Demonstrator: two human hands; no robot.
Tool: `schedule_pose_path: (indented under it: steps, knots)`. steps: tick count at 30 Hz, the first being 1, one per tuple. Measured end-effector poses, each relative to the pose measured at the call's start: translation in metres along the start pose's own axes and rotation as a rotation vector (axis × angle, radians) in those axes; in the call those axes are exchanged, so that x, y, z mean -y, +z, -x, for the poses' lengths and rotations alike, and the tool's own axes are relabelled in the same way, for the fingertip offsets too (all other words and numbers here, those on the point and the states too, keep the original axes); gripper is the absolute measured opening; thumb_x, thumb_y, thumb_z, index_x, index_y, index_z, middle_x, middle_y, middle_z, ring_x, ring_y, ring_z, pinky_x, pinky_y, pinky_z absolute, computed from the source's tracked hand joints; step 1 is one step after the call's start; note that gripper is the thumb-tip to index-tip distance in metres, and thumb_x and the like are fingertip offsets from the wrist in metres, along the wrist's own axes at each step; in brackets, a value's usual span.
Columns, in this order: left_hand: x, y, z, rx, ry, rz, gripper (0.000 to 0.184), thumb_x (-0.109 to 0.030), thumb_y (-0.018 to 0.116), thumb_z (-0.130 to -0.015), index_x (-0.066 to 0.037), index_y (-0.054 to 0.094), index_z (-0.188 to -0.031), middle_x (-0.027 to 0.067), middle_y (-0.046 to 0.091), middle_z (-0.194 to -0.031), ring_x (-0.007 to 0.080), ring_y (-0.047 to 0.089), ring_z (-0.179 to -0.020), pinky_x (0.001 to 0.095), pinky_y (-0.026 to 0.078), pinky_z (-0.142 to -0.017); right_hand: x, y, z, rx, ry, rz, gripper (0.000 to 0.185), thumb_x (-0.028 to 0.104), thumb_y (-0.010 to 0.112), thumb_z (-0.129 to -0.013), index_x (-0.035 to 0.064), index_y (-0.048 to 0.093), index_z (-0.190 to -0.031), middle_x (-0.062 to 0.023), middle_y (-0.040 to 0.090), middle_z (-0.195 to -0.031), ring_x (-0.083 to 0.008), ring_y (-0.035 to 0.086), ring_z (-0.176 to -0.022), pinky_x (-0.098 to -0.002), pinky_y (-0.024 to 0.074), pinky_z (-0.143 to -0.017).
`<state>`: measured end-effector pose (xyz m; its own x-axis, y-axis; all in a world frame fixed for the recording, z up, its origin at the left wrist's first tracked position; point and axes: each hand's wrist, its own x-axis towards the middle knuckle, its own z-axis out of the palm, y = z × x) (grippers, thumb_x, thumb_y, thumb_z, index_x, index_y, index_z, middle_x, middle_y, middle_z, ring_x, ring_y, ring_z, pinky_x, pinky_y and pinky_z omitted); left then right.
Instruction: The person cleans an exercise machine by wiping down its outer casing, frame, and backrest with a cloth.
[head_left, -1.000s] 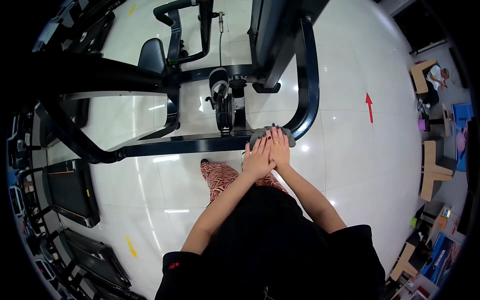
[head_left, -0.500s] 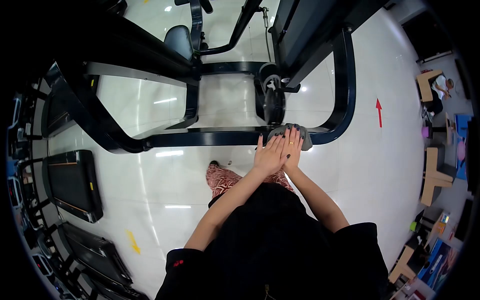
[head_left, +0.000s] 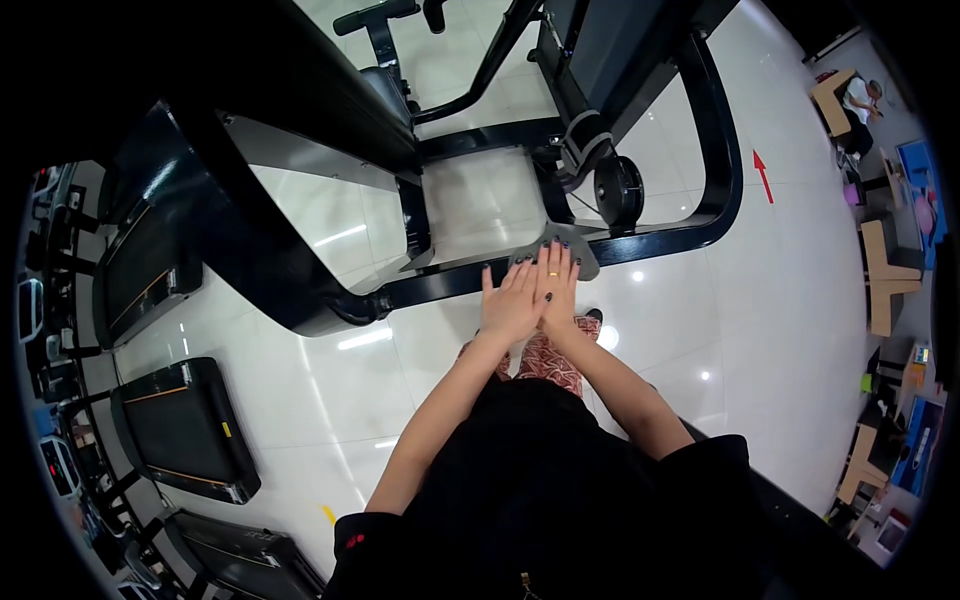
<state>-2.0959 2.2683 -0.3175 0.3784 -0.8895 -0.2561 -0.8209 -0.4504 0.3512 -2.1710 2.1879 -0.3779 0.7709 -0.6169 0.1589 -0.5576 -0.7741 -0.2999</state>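
A grey cloth (head_left: 582, 257) is draped over the lower black frame bar (head_left: 450, 286) of a gym machine. My right hand (head_left: 556, 290) lies flat on it, fingers stretched forward, a ring on one finger. Beside and partly against it, my left hand (head_left: 511, 308) is also laid out flat, its fingertips at the cloth's near-left edge and its thumb side overlapping the right hand. Both hands have dark-painted nails. What is under the palms is hidden.
A round black weight-like disc (head_left: 619, 191) sits just beyond the bar. Treadmills (head_left: 190, 425) line the left side. On the right are wooden desks (head_left: 880, 265) and a seated person (head_left: 862, 100). A red arrow (head_left: 763, 175) marks the white tiled floor.
Both hands and the cloth have slid left along the bar, away from its right bend and the disc. The view has turned, and a shoe now shows right of my legs.
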Motion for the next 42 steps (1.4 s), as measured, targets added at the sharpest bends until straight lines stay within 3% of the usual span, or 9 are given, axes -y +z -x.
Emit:
schedule_pose_path:
  steps: [5, 16, 24, 27, 33, 34, 36, 38, 42]
  knots:
    - [0.054, -0.013, 0.047, 0.031, -0.155, 0.097, 0.061, -0.046, 0.025, -0.091, -0.006, 0.028, -0.137, 0.0085, 0.028, -0.143, 0.0195, 0.023, -0.134, 0.0575, 0.002, -0.105, 0.068, 0.019, 0.001, 0.090, -0.122, -0.018, 0.060, 0.027, 0.045, -0.082, -0.0017, 0.031, -0.133, -0.0196, 0.025, -0.141, -0.0362, 0.017, -0.133, -0.0522, 0.0127, -0.106]
    - [0.096, -0.028, 0.087, 0.091, -0.392, 0.201, 0.067, -0.051, 0.029, -0.090, -0.006, 0.024, -0.139, 0.0104, 0.024, -0.145, 0.0211, 0.021, -0.135, 0.0573, -0.002, -0.105, 0.128, 0.022, 0.001, 0.144, -0.350, -0.120, 0.062, 0.029, 0.049, -0.079, -0.0016, 0.036, -0.131, -0.0191, 0.030, -0.138, -0.0369, 0.021, -0.130, -0.0536, 0.0133, -0.105]
    - [0.090, -0.016, 0.073, 0.011, -0.313, 0.160, 0.066, -0.043, 0.039, -0.087, 0.003, 0.032, -0.133, 0.0188, 0.028, -0.141, 0.0314, 0.020, -0.133, 0.0467, 0.014, -0.107, 0.116, 0.013, 0.000, 0.076, -0.320, -0.252, 0.056, 0.026, 0.048, -0.080, 0.0053, 0.037, -0.131, -0.0124, 0.031, -0.139, -0.0304, 0.025, -0.130, -0.0463, 0.0201, -0.106]
    - [0.081, -0.022, 0.060, 0.013, -0.282, -0.079, 0.066, -0.041, 0.044, -0.083, 0.010, 0.039, -0.125, 0.0281, 0.031, -0.136, 0.0402, 0.021, -0.130, 0.0436, 0.018, -0.107, 0.108, 0.015, 0.003, 0.049, -0.329, -0.288, 0.055, 0.026, 0.048, -0.080, 0.0077, 0.038, -0.131, -0.0092, 0.033, -0.139, -0.0280, 0.026, -0.131, -0.0424, 0.0203, -0.107]
    - [0.060, -0.027, 0.025, -0.266, -0.122, -0.066, 0.049, -0.028, 0.058, -0.076, 0.004, 0.049, -0.112, 0.0260, 0.047, -0.115, 0.0407, 0.041, -0.111, 0.0456, 0.034, -0.096, 0.091, 0.005, -0.004, -0.068, -0.065, -0.267, 0.055, 0.025, 0.049, -0.077, 0.0055, 0.041, -0.128, -0.0103, 0.039, -0.134, -0.0287, 0.029, -0.128, -0.0398, 0.0222, -0.105]
    - [0.057, -0.023, 0.014, -0.261, -0.119, -0.066, 0.049, -0.028, 0.058, -0.076, 0.004, 0.049, -0.112, 0.0260, 0.047, -0.115, 0.0407, 0.041, -0.111, 0.0456, 0.034, -0.096, 0.083, 0.005, -0.011, -0.095, -0.009, -0.261, 0.054, 0.025, 0.050, -0.076, 0.0048, 0.043, -0.126, -0.0111, 0.041, -0.131, -0.0295, 0.031, -0.127, -0.0399, 0.0232, -0.105]
    - [0.052, -0.016, -0.007, -0.188, -0.025, 0.222, 0.051, -0.029, 0.058, -0.077, 0.004, 0.047, -0.114, 0.0248, 0.048, -0.115, 0.0396, 0.044, -0.109, 0.0464, 0.035, -0.094, 0.060, 0.005, -0.024, -0.143, 0.001, -0.233, 0.050, 0.024, 0.051, -0.075, 0.0047, 0.046, -0.121, -0.0123, 0.045, -0.123, -0.0310, 0.035, -0.122, -0.0405, 0.0254, -0.103]
    - [0.035, -0.010, -0.026, -0.223, 0.002, 0.170, 0.051, -0.032, 0.056, -0.078, 0.003, 0.047, -0.113, 0.0230, 0.050, -0.113, 0.0374, 0.046, -0.107, 0.0454, 0.036, -0.091, 0.032, 0.001, -0.030, -0.125, -0.029, -0.249, 0.045, 0.023, 0.052, -0.074, 0.0065, 0.048, -0.116, -0.0131, 0.047, -0.116, -0.0320, 0.038, -0.118, -0.0417, 0.0292, -0.100]
    - [0.005, -0.015, -0.063, -0.019, -0.092, 0.121, 0.049, -0.042, 0.049, -0.081, -0.001, 0.052, -0.107, 0.0190, 0.056, -0.105, 0.0333, 0.050, -0.102, 0.0427, 0.038, -0.087, -0.015, -0.016, -0.039, -0.179, -0.044, -0.253, 0.028, 0.024, 0.055, -0.072, 0.0076, 0.054, -0.095, -0.0100, 0.054, -0.104, -0.0289, 0.049, -0.100, -0.0411, 0.0377, -0.090]
